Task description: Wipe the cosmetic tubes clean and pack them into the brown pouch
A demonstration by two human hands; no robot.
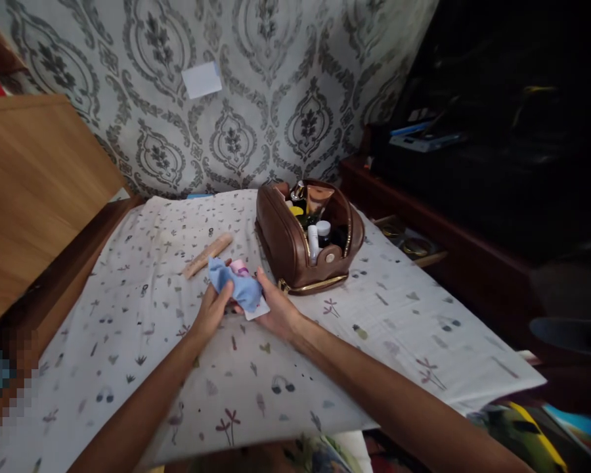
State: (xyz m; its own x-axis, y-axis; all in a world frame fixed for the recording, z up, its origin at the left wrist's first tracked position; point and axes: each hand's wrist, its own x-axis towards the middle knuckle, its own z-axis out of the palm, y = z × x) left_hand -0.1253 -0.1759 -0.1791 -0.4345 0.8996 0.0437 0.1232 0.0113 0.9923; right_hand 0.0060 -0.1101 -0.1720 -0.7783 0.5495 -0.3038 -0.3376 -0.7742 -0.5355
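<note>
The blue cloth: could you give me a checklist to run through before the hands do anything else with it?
1. Left hand on the blue cloth: ok, its thumb lies on it.
2. Right hand grip: cannot tell; it is at the cloth's other side, but its fingers are partly hidden.
3. Pink item fully in sight: not ok, the cloth covers part of it.
4. Brown bag upright with its main top open: ok, bottles and tubes show inside.
5. Beige stick-like item out of the hands: ok, it lies on the patterned cover.
</note>
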